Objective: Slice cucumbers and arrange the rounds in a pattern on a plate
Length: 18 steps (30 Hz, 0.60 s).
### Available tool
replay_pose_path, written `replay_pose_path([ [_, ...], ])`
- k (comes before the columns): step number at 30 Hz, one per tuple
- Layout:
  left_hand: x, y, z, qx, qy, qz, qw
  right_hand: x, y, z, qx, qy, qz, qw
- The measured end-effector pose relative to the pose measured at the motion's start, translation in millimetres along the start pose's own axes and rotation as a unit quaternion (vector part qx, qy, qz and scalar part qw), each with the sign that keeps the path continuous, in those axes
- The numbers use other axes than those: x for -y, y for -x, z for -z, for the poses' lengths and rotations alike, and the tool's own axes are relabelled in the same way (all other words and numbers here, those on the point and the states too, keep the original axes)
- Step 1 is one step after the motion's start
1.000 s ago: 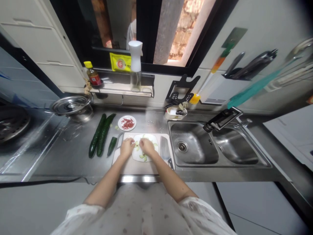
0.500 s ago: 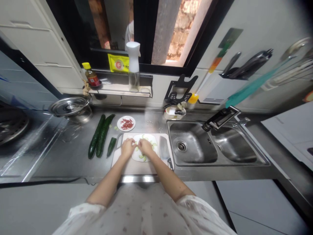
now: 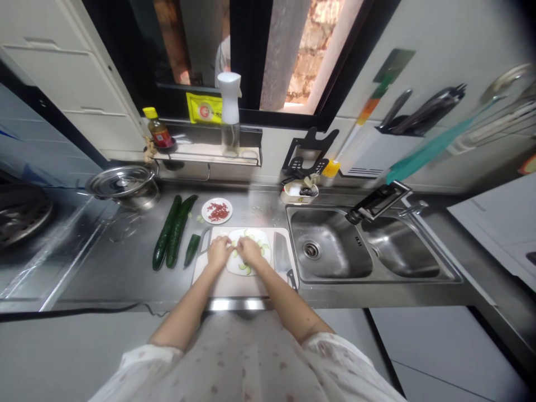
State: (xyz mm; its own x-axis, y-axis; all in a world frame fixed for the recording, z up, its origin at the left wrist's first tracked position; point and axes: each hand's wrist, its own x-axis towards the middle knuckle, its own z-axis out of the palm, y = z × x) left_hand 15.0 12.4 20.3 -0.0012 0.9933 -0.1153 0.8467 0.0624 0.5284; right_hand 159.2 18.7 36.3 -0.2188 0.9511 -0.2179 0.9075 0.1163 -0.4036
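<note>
A white plate (image 3: pixel 239 269) lies on the pale cutting board (image 3: pixel 218 288), with thin cucumber slices (image 3: pixel 245 269) arranged around it. My left hand (image 3: pixel 218 252) is over the plate's left side, fingertips pinched together. My right hand (image 3: pixel 250 251) reaches over the plate's middle, its fingers closed too. Between the two sets of fingertips is a small pale green cucumber slice, mostly hidden by the fingers. A kitchen knife (image 3: pixel 281 252) rests on the board's right side. Left of the board lies a cut cucumber piece (image 3: pixel 192 249).
Two whole cucumbers (image 3: pixel 166 233) lie further left, near a lidded steel pot (image 3: pixel 123 184). Behind the board stands a small plate (image 3: pixel 207 218) of chopped red bits. A double sink (image 3: pixel 330 245) is on the right. A shelf (image 3: pixel 201 155) holds a sauce bottle and a spray bottle.
The view has shifted very slightly. Both hands stay at the same place over the plate, fingertips still close together.
</note>
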Motion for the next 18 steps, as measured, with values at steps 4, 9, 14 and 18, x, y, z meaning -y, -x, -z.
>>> replay_pose_path([
  [4, 2.5, 0.7, 1.4, -0.035, 0.019, 0.021, 0.999, -7.1, 5.6, 9.1, -0.037, -0.036, -0.005, 0.999],
  [9, 7.4, 3.9, 9.7, -0.064, 0.044, 0.039, 0.996, -26.7, 15.8, 29.9, -0.131, -0.111, -0.011, 0.985],
  [14, 18.1, 13.5, 12.9, -0.084, 0.082, 0.041, 0.992, -50.5, 32.4, 49.3, -0.190, -0.158, -0.030, 0.969],
  [18, 29.6, 23.7, 8.1, -0.089, 0.136, 0.055, 0.985, -69.0, 52.5, 53.5, -0.215, -0.172, -0.044, 0.960],
])
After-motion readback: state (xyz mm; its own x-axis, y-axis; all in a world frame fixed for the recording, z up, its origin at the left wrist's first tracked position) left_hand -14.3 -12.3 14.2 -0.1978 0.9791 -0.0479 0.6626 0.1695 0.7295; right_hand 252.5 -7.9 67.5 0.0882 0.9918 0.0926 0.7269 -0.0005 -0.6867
